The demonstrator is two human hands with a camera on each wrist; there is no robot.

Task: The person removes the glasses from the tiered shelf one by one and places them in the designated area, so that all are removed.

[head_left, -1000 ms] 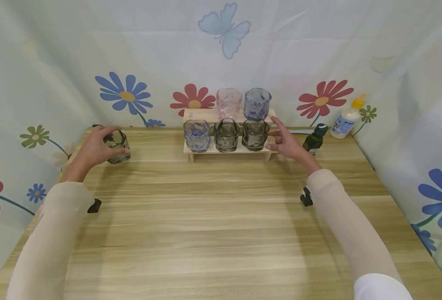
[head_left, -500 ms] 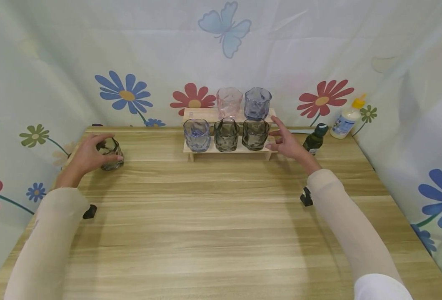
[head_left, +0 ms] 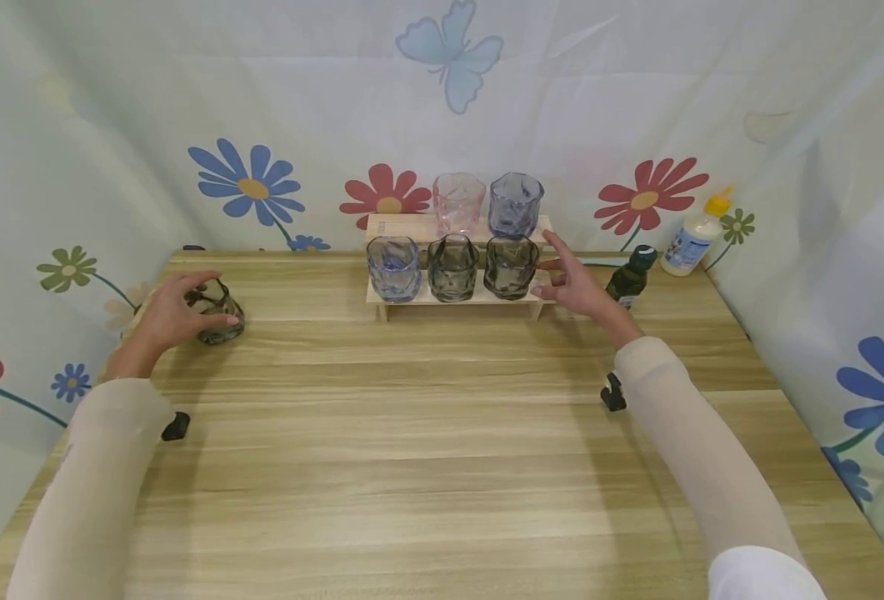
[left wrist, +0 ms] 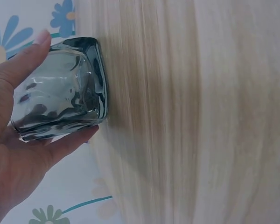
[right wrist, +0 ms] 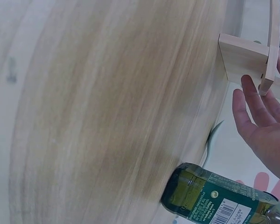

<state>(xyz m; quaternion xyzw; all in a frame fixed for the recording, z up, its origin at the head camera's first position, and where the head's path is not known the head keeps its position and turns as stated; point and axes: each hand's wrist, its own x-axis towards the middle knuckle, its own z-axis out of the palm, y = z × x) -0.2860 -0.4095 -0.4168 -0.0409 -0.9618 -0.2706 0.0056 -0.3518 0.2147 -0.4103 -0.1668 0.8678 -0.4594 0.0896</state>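
My left hand (head_left: pixel 175 312) grips a grey-tinted tumbler (head_left: pixel 220 321) at the left side of the table, thumb on the near side and fingers behind. In the left wrist view this tumbler (left wrist: pixel 60 93) stands with its base right at the wood. My right hand (head_left: pixel 578 286) is at the right end of a two-step wooden rack (head_left: pixel 456 302), fingers loosely spread. In the right wrist view its fingertips lie right at the shelf end (right wrist: pixel 270 70). Closest to it is a dark grey tumbler (head_left: pixel 511 271) on the lower step.
The lower step also bears another dark tumbler (head_left: pixel 452 271) and a bluish one (head_left: pixel 394 271). On the upper step are a pink tumbler (head_left: pixel 458 206) and a blue-grey one (head_left: pixel 516 206). A green bottle (head_left: pixel 629 277) and a yellow-capped white bottle (head_left: pixel 695 237) stand at the right.
My left hand has moved the grey tumbler a little left and toward me, slowing over the last half second. The right hand and the rack have stayed in place.
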